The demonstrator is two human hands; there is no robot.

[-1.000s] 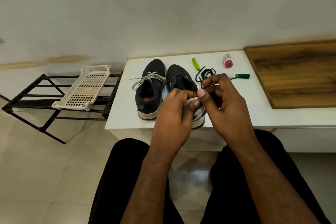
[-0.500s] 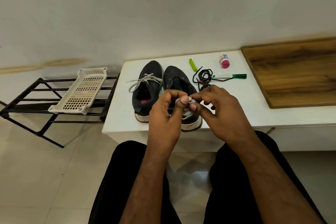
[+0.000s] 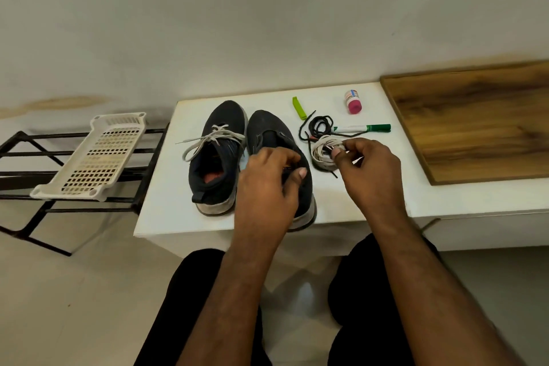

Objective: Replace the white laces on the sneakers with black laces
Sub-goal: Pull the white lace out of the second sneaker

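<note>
Two dark sneakers stand side by side on the white table [image 3: 162, 196]. The left sneaker [image 3: 214, 157] is threaded with a white lace. The right sneaker [image 3: 269, 132] shows no lace. My left hand [image 3: 266, 187] hovers over the right sneaker's opening with its fingers loosely curled; I see nothing in it. My right hand [image 3: 370, 169] pinches a coiled white lace [image 3: 322, 148] just right of that sneaker. The coil lies partly over the tangled black laces [image 3: 319, 123] on the table.
Beyond the laces lie a green marker [image 3: 364, 128], a lime-green plastic piece [image 3: 298, 107] and a small bottle with a pink cap [image 3: 353, 102]. A wooden board [image 3: 475, 119] covers the table's right. A white perforated basket [image 3: 95, 154] rests on a black metal rack [image 3: 17, 154] at left.
Both hands held the white lace bundle in front of the right sneaker. My right hand has carried it right to the black laces, and my left hand has let go.
</note>
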